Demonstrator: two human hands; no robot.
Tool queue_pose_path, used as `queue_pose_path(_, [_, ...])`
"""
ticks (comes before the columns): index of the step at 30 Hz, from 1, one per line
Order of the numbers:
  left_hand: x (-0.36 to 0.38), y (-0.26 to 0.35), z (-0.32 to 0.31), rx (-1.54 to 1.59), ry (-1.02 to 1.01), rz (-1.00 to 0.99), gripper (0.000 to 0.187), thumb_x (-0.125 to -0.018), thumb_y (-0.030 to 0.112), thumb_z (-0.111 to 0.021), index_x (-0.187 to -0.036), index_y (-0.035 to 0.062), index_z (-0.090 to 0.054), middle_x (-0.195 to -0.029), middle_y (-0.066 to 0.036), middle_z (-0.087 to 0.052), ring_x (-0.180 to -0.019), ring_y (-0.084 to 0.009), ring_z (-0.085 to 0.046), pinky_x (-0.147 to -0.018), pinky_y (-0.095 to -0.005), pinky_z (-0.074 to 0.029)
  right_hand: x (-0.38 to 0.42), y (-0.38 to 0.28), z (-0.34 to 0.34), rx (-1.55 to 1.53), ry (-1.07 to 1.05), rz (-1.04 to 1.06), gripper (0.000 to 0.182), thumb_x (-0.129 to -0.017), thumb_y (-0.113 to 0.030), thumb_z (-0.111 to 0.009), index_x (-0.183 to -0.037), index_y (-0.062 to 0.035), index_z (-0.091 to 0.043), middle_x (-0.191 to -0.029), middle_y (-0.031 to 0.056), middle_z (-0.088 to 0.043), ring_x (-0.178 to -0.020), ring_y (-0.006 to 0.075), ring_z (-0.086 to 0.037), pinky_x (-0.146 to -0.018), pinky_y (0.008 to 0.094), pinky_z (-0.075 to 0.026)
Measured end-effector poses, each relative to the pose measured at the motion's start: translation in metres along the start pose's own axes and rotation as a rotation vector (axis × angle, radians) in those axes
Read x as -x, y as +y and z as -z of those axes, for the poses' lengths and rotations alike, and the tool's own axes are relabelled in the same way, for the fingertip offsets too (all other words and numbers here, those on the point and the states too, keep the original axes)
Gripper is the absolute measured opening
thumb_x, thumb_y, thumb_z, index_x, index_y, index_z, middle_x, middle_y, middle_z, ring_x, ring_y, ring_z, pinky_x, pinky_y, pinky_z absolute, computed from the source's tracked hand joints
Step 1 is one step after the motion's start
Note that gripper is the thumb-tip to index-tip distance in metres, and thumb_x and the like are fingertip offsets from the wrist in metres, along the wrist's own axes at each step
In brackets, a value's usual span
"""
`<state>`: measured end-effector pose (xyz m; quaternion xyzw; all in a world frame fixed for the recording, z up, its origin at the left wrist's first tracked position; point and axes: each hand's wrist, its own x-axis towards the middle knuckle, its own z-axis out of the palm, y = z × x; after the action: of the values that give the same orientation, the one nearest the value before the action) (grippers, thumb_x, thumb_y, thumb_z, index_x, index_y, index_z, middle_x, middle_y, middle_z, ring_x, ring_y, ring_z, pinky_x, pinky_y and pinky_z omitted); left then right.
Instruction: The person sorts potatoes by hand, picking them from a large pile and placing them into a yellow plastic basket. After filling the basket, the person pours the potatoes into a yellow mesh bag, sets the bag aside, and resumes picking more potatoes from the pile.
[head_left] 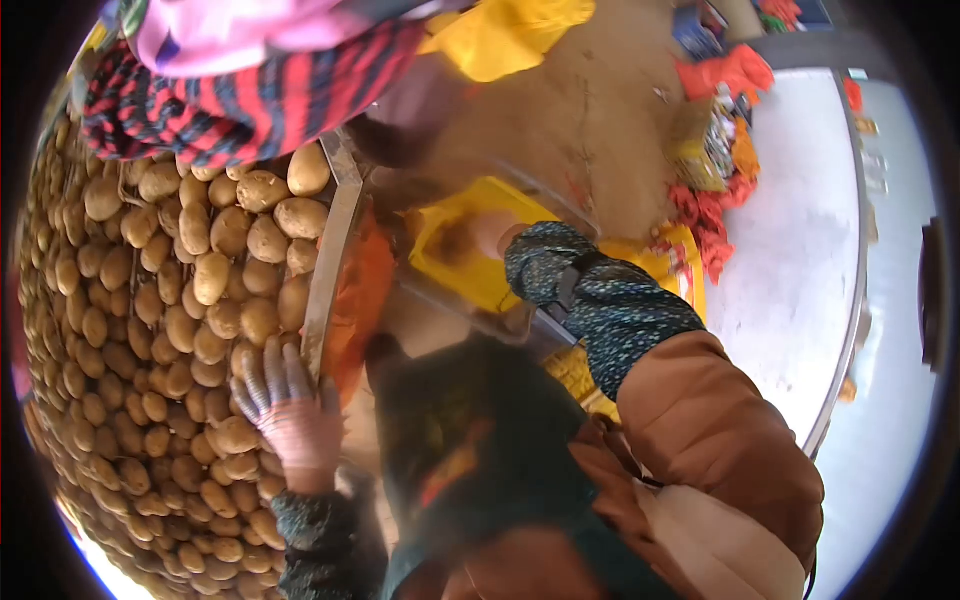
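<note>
Many potatoes [210, 278] lie side by side across a large sorting surface on the left. My left hand [295, 415] rests on the potatoes near the metal edge [335, 215], fingers stretched out and whitish over their lengths. My right arm, in a dark speckled sleeve cover [600, 300], reaches over a yellow crate [480, 285]. At the end of that sleeve my right hand [495, 236] is over the crate; motion blurs its fingers, and whether it holds anything cannot be seen. A blurred brownish patch shows inside the crate.
Another person in a red-and-black striped sleeve [260, 95] leans over the potatoes at the top. Orange cloth [360, 300] hangs beside the metal edge. More yellow crates [690, 270] and red bags [705, 215] stand to the right, near a white surface [790, 240].
</note>
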<state>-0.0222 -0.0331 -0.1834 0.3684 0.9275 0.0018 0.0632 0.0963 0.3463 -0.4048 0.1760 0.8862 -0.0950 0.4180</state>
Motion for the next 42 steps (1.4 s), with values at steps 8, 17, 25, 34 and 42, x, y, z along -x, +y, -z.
queue_pose_path(8, [0.001, -0.002, -0.008, 0.022, 0.08, -0.016, 0.058, -0.078, 0.022, -0.072, -0.129, 0.0012, -0.054, -0.143, -0.017, -0.052, -0.139, -0.0451, -0.039, -0.116, -0.0632, -0.024, -0.126, 0.021, -0.064, 0.234, -0.171, 0.023, 0.026, -0.092, -0.019, -0.058, -0.108, -0.0061, -0.073, -0.107, 0.0142, -0.074, -0.099, 0.032, -0.07, -0.083, 0.0441, -0.055])
queue_pose_path(17, [0.007, -0.002, -0.01, -0.074, -0.021, -0.006, 0.06, -0.088, 0.031, -0.065, -0.136, -0.001, -0.048, -0.144, -0.024, -0.048, -0.136, -0.0546, -0.037, -0.112, -0.0655, -0.028, -0.213, 0.066, -0.108, 0.254, -0.144, -0.076, 0.026, -0.094, -0.022, -0.058, -0.109, -0.0071, -0.072, -0.106, 0.0122, -0.074, -0.096, 0.0286, -0.07, -0.081, 0.0426, -0.055])
queue_pose_path(25, [0.008, -0.009, -0.015, -0.081, -0.002, -0.059, 0.062, -0.09, 0.034, -0.063, -0.138, -0.0005, -0.045, -0.144, -0.025, -0.046, -0.135, -0.0557, -0.037, -0.108, -0.0683, -0.031, -0.242, 0.091, -0.137, 0.246, -0.157, -0.11, 0.026, -0.096, -0.024, -0.058, -0.111, -0.008, -0.071, -0.105, 0.0104, -0.075, -0.094, 0.0256, -0.071, -0.079, 0.0412, -0.055])
queue_pose_path(34, [0.003, -0.002, -0.01, -0.13, -0.046, 0.013, 0.059, -0.085, 0.024, -0.062, -0.134, -0.0055, -0.053, -0.142, -0.025, -0.052, -0.135, -0.0515, -0.042, -0.113, -0.0606, -0.031, -0.194, 0.05, -0.116, -0.087, -0.285, 0.032, 0.027, -0.097, -0.027, -0.057, -0.112, -0.009, -0.07, -0.104, 0.0083, -0.075, -0.092, 0.0222, -0.071, -0.077, 0.0396, -0.056])
queue_pose_path(42, [-0.003, -0.001, -0.005, -0.018, 0.053, -0.01, 0.058, -0.079, 0.02, -0.069, -0.132, 0.0005, -0.055, -0.14, -0.019, -0.054, -0.136, -0.0432, -0.043, -0.116, -0.058, -0.027, -0.105, -0.006, -0.074, -1.266, -0.605, 0.01, 0.027, -0.099, -0.03, -0.057, -0.114, -0.01, -0.069, -0.103, 0.0065, -0.076, -0.09, 0.0192, -0.071, -0.075, 0.0382, -0.056])
